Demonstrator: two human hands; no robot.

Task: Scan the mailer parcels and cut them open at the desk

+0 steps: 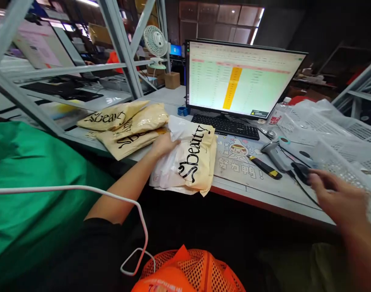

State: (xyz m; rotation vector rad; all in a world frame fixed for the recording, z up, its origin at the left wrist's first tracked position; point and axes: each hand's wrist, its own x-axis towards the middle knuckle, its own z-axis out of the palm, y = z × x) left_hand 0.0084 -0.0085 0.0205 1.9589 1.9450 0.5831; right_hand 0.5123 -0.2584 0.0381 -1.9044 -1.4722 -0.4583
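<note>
Pale and slightly scuffed, the desk (282,196) runs across a dim workroom with a reddish front edge. Over that edge, left of the mat, is a white-and-cream plastic packet (194,158) printed "Sbeauty". The left hand (165,144) grips it by its left side, thumb on top. Just left, similar cream bags (127,125) lie in an overlapping pile. On the right, a cartoon-printed mat (229,168) carries a black-and-yellow utility knife (264,166) and a grey scanner (275,156). The right hand (340,196), blurred with fingers curled, is at a dark object (301,173) beside the scanner; whether it grasps that, I cannot tell. Behind the mat sit a black keyboard (226,125), a blue ring (183,111) and a lit monitor (234,81) showing a spreadsheet with an orange column. White plastic baskets (340,150) crowd the right end. Grey metal framing (116,36) rises at left, near a small fan (155,42) and a cardboard box (172,80). Farther back, a paned window (221,22) breaks the dark wall. Green fabric (36,182) bulges below left, and orange mesh (200,267) lies low in front.
</note>
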